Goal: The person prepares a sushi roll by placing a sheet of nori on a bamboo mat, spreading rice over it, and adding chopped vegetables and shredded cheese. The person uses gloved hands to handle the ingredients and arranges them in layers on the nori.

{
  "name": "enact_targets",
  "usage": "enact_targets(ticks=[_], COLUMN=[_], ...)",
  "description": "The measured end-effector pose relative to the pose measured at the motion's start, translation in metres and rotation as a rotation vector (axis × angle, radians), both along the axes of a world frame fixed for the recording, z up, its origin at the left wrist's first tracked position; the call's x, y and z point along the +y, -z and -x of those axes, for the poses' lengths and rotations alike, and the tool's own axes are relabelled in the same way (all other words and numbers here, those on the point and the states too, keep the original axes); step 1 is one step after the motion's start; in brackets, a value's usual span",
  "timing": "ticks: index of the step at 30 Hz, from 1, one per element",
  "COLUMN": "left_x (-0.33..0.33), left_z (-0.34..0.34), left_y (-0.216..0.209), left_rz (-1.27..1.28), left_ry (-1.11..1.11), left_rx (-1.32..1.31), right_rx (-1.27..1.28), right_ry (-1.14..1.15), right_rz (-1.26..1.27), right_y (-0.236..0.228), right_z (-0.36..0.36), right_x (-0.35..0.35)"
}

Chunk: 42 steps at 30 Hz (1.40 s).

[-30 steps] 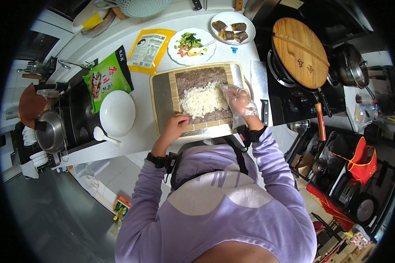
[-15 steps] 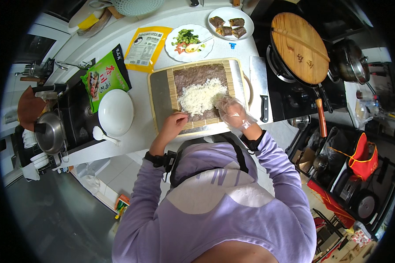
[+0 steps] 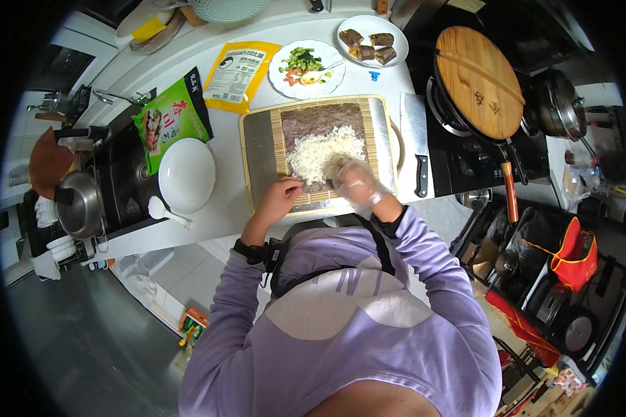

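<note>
A sheet of nori (image 3: 320,118) lies on a bamboo rolling mat (image 3: 370,139), on a cutting board (image 3: 259,146) with a tan rim. White rice (image 3: 314,154) covers the middle and near part of the nori. My right hand (image 3: 358,184), in a clear plastic glove, rests on the near right of the rice with its fingers stretched over it; the fingertips are partly hidden by the glove. My bare left hand (image 3: 279,198) is at the nori's near left corner, fingers pressed together on its edge.
Behind the board are a plate of chopped vegetables with a spoon (image 3: 334,80), a plate of cut rolls (image 3: 400,31) and a yellow packet (image 3: 247,104). A kitchen knife (image 3: 421,174) lies at right, beside the stove with a wooden-lidded pan (image 3: 476,76). A white bowl (image 3: 188,177) and rice paddle (image 3: 158,208) sit left.
My gloved right hand has moved left, from the rice's right edge onto the rice. My left hand stays at the nori's near left corner. The whole view has shifted slightly.
</note>
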<state>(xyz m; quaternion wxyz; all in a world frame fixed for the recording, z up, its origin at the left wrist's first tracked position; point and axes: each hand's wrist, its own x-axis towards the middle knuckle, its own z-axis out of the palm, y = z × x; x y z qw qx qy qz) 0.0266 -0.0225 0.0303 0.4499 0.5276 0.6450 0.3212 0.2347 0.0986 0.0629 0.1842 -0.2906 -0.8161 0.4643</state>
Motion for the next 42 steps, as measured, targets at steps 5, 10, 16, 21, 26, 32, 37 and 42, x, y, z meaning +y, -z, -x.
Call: enact_targets(ticks=[5,10,16,21,26,32,37,42], left_x=[-0.002,-0.002,-0.001,0.001,0.021,0.083,0.173,0.235], left_z=[0.0,-0.001,0.0,0.007,0.031,0.079,0.121,0.128], left_y=[0.003,0.0,-0.005,0.0,0.006,0.01,0.035,0.066], left_rz=[-0.026,-0.021,-0.012,0.085,0.079,-0.01,0.004,0.262], left_ry=[-0.017,-0.025,-0.023,-0.083,-0.183,-0.334,-0.485,-0.628], left_rx=[-0.043,-0.06,-0.05,-0.171,-0.343,-0.361,-0.619,-0.537], right_rx=[0.033,-0.169,-0.091,-0.174,0.07,0.103,-0.08,-0.108], right_ry=[0.222,0.043,0.318,0.12,0.171,0.235,0.36,0.481], right_rz=[-0.08,-0.118,-0.008,-0.244,-0.206,-0.091,-0.107,-0.166], right_y=[-0.023,-0.016,-0.013,0.008,0.01,-0.024,-0.045,-0.058], right_z=[-0.035,-0.033,-0.033,-0.021,-0.011,-0.017,-0.043,-0.055], right_x=[0.026,0.022,0.015,0.017,0.019,0.018,0.017,0.013])
